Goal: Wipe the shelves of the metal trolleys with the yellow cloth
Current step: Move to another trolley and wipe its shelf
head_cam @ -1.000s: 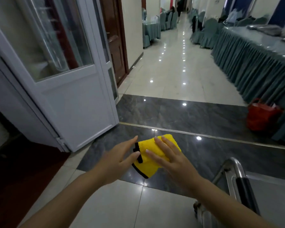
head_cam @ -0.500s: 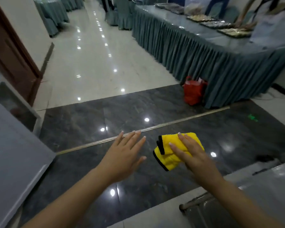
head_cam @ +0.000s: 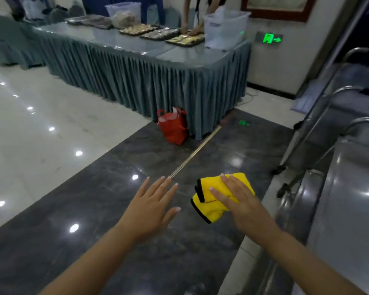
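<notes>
Yellow cloth (head_cam: pixel 213 201) in our right hand (head_cam: pixel 241 201)
Our fingers (head_cam: pixel 219 192) grasp it folded; our left hand (head_cam: pixel 149 209) spreads released, beside metal trolleys (head_cam: pixel 339 199).

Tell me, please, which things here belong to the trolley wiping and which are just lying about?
For the job:
yellow cloth, gripped by the right hand
left hand, free
metal trolleys

Lying about:
red bag
skirted table
food trays
plastic tub
exit sign

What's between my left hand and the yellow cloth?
Nothing: in the head view only bare dark floor shows through the gap between the left hand and the yellow cloth the right hand holds.
</notes>
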A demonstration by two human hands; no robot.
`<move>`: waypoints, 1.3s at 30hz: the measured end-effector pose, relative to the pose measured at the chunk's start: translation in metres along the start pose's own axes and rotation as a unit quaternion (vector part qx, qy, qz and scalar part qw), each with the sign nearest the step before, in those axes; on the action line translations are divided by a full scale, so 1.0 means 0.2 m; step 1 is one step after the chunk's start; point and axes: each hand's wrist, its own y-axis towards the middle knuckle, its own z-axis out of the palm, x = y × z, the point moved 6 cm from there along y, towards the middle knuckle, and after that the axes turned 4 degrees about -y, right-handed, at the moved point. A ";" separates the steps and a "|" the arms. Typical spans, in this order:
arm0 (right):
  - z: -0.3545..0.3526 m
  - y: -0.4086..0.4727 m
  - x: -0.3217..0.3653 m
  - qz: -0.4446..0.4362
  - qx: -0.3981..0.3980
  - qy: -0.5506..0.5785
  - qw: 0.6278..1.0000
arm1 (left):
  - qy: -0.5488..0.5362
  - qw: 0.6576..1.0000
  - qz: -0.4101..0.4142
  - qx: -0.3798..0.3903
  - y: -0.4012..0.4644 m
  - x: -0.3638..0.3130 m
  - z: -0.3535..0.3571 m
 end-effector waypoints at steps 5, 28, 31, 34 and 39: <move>0.11 0.08 -0.32 0.096 0.020 -0.044 0.994 | -0.008 0.996 0.087 0.019 0.53 0.12 0.02; 0.38 -0.12 -1.26 0.588 0.059 -0.079 0.803 | 0.065 0.837 0.539 0.074 2.57 -0.55 0.28; 0.40 -0.19 -1.38 0.624 0.072 -0.081 0.774 | 0.077 0.819 0.561 0.091 2.69 -0.76 0.32; 0.42 -0.26 -1.48 0.652 0.087 -0.092 0.747 | 0.104 0.789 0.596 0.105 2.78 -0.95 0.36; 0.47 -0.33 -1.54 0.692 0.110 -0.101 0.706 | 0.150 0.721 0.660 0.146 2.87 -1.25 0.45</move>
